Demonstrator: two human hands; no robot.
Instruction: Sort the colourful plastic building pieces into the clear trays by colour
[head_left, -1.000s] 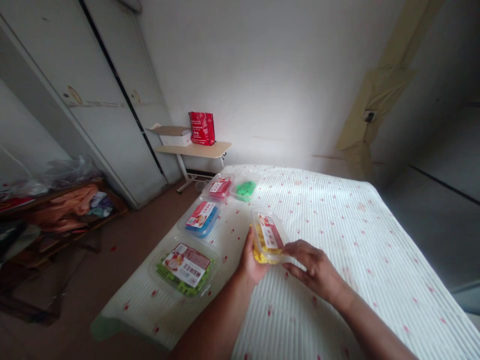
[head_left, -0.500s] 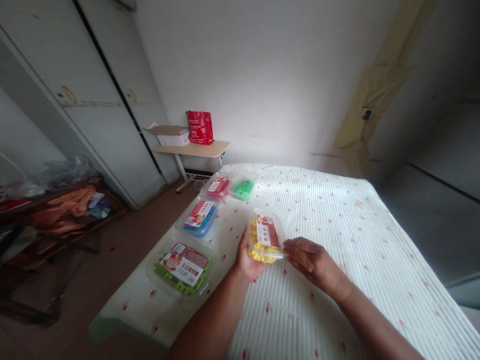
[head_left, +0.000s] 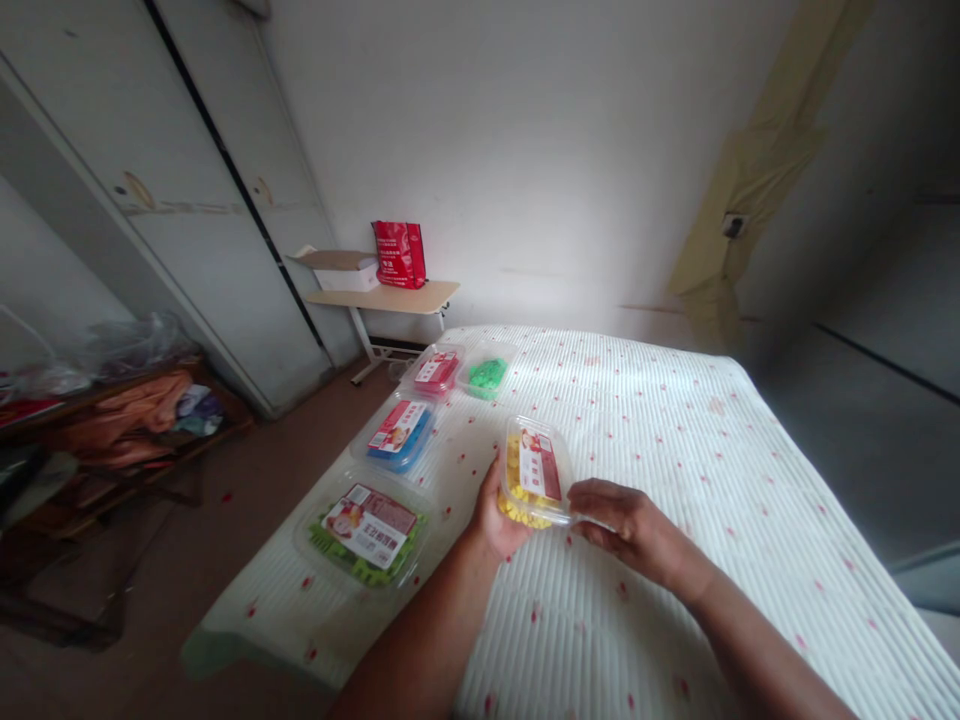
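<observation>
A clear plastic container (head_left: 538,472) with yellow pieces inside and a red and white label on its lid is held tilted above the bed. My left hand (head_left: 501,520) cups it from below and the left, fingers closed round its side. At its right corner, my right hand (head_left: 624,520) pinches the rim between thumb and fingers. To the left lie similar labelled containers: one with green pieces (head_left: 365,533), one with blue pieces (head_left: 400,436) and one with red pieces (head_left: 436,370). An unlabelled container of bright green pieces (head_left: 487,375) sits beside the red one.
White ribbed cloth with red spots (head_left: 645,420) covers the bed or table under the containers. Beyond its far left corner, a small side table (head_left: 412,297) bears a red bag (head_left: 400,255) and a white box (head_left: 346,276). A low shelf with cloths (head_left: 139,420) stands at left.
The yellow container has shifted very slightly to the right and tipped a little. My right hand's fingers and thumb have moved slightly at its corner. The other containers have stayed put.
</observation>
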